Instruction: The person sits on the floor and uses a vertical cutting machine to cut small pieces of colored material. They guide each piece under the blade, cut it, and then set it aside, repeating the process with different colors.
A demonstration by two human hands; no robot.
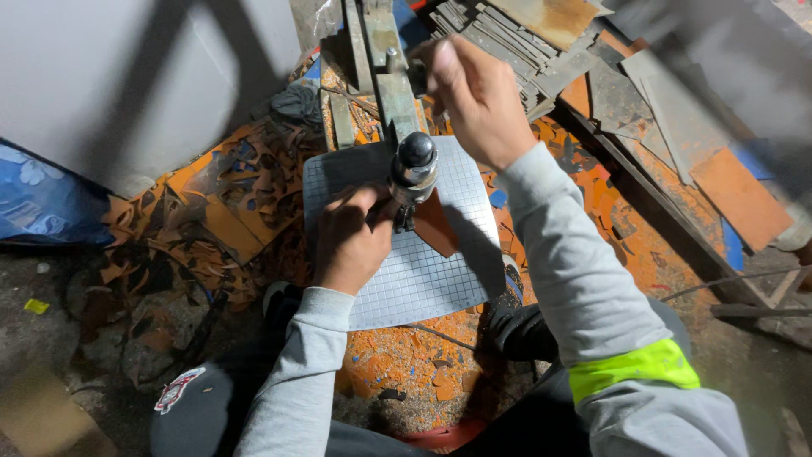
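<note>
Under left fingers (365,203): orange tile piece (436,224).

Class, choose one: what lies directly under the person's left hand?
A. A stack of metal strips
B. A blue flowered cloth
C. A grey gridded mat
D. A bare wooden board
C: the left hand rests on the grey gridded mat, holding an orange piece there.

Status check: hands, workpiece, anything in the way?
Left hand holds orange piece under cutter head on gridded plate. Right hand grips machine arm. Orange scraps all around; plate unobstructed.
</note>
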